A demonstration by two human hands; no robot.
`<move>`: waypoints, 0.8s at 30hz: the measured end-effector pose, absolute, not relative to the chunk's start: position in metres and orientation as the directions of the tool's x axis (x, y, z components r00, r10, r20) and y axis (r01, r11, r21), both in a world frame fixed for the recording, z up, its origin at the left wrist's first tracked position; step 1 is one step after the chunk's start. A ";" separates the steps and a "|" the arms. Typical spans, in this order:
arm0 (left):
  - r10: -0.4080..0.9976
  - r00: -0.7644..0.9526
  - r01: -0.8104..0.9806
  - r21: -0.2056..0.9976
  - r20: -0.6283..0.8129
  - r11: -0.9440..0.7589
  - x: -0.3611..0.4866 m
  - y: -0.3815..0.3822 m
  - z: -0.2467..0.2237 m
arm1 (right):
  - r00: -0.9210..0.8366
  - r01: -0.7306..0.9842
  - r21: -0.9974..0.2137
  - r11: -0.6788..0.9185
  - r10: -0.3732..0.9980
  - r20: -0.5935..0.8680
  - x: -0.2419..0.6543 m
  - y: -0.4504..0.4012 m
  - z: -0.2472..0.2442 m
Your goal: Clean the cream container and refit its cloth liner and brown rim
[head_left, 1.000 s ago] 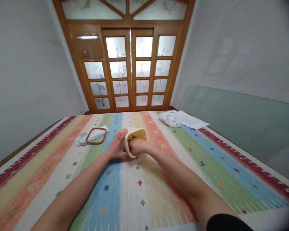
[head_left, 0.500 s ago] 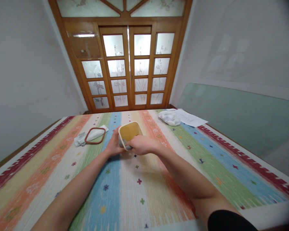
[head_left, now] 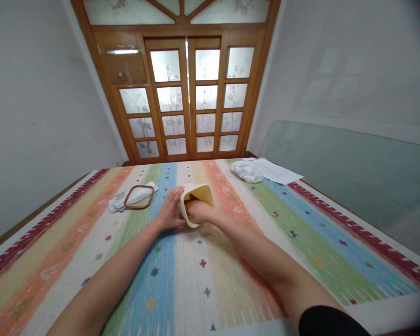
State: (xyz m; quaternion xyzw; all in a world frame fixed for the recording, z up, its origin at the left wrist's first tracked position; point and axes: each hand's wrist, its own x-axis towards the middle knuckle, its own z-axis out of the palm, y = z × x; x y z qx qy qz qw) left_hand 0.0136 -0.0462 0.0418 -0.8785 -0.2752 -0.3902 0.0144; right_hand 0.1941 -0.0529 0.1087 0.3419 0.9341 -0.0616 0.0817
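Observation:
A cream-coloured bin (head_left: 206, 192) is tilted, its mouth turned toward me, above the striped tablecloth. My left hand (head_left: 171, 209) grips its left side, the fingers wrapped round the outside. My right hand (head_left: 196, 212) reaches in through the mouth, and its fingers are hidden inside. Something dark shows in the bin just above that hand, too small to make out.
On the tablecloth (head_left: 189, 289) to the left, a reddish-brown square frame (head_left: 126, 198) lies over a crumpled white plastic bag (head_left: 117, 203). At the far right are another white bag (head_left: 247, 171) and printed paper sheets (head_left: 279, 173).
The bin has shifted slightly right and its mouth has turned more toward me. My right hand has gone deeper inside, and the grey thing seen near its fingers is now hidden.

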 end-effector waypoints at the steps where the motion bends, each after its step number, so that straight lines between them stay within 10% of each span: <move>1: 0.491 0.529 0.503 0.210 0.692 -0.838 0.013 -0.045 0.041 | -0.748 0.654 -0.065 0.754 0.632 -0.202 0.196 -0.055 0.113; 13: 0.615 0.371 0.477 0.426 0.696 -0.769 0.006 -0.033 0.033 | -0.752 0.656 -0.051 0.753 0.646 -0.134 0.234 -0.115 0.197; 24: 0.511 0.519 0.513 0.229 0.685 -0.827 0.014 -0.044 0.039 | -0.724 0.684 -0.099 0.722 0.658 -0.207 0.197 -0.061 0.120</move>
